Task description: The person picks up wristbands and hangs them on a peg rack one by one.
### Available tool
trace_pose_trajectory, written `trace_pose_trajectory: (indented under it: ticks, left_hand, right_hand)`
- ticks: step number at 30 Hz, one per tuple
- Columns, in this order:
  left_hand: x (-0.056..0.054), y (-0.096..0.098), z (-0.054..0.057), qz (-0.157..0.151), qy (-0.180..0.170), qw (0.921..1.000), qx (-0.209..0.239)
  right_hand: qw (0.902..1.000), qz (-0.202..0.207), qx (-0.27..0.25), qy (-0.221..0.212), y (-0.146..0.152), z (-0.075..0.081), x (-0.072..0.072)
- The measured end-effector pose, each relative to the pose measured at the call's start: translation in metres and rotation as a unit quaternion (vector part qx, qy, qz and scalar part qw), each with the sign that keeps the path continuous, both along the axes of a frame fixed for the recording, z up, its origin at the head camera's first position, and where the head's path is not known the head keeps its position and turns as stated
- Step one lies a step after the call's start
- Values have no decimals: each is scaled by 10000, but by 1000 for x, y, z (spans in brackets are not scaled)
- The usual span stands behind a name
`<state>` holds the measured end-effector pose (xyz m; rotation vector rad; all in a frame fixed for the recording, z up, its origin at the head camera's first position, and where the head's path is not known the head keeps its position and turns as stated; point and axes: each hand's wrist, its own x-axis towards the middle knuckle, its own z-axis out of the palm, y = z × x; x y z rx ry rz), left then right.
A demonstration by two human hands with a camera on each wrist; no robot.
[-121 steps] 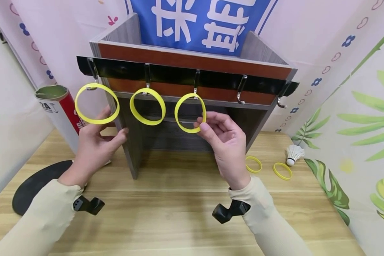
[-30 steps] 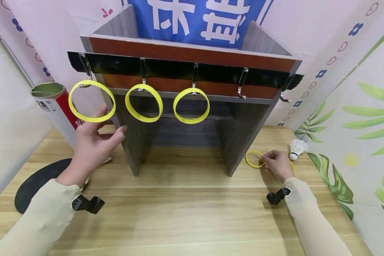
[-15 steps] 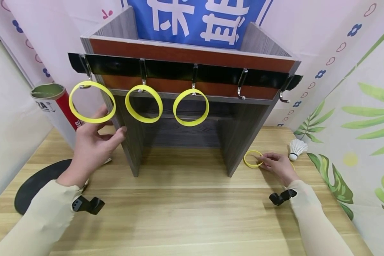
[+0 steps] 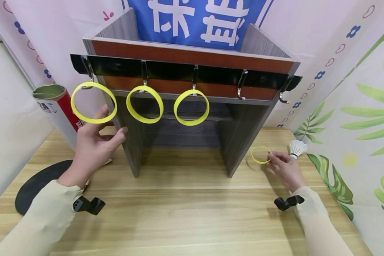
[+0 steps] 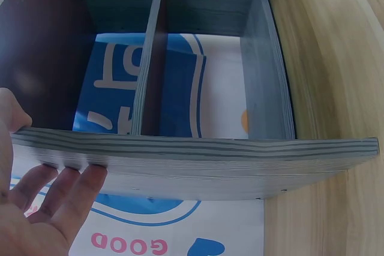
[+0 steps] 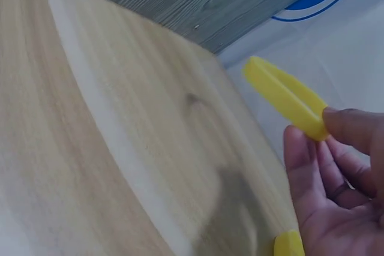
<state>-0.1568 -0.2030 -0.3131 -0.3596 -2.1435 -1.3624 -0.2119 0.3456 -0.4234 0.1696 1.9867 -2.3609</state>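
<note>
At the right of the head view, my right hand (image 4: 287, 170) pinches a thin yellow ring (image 4: 260, 163) between thumb and fingers, just above the table. The right wrist view shows that ring (image 6: 282, 97) tilted and off the wood, with part of another yellow ring (image 6: 289, 244) below the hand. My left hand (image 4: 92, 145) grips the left side panel (image 5: 198, 148) of a grey wooden shelf, thumb on one face and fingers on the other. Three yellow rings (image 4: 192, 123) hang from the left three hooks of a black hook rail (image 4: 172, 72); the two right hooks (image 4: 241, 93) hold nothing.
A shuttlecock (image 4: 297, 147) lies beside my right hand. Left of the shelf stand a red and white can (image 4: 62, 113) and a black round flat thing (image 4: 40, 188) on the wooden table (image 4: 179, 213). Patterned cloth walls (image 4: 355, 142) close in the back and right.
Since the earliest frame, my right hand has let go of the third hanging ring and moved right to the table. It has now lifted a ring slightly. My left hand keeps its hold.
</note>
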Motion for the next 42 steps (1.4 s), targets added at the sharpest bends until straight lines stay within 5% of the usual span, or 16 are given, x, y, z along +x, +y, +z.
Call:
trace_pose_trajectory:
  ticks: [7,15,26,32,37,42]
  left_hand:
    - [1,0,2,48,2,10000,-68]
    - [1,0,-1,51,-128,9999,5]
    - [1,2,0,13,-45,10000,50]
    - [2,2,-1,33,-35,10000,26]
    - [2,2,0,55,7,10000,11]
    - [2,1,1,88,-40,10000,-13]
  right_hand:
    - [9944,-160,-825,648,0,13,11]
    - [9708,-248,-1626,1747,-3,52,28]
    - [9580,151,-1164,2616,-36,104,59]
    - [9458,709,-870,3047,-59,121,76]
    - [9451,822,-302,3149,-83,134,82]
    - [9345,926,-516,3397,-109,144,79]
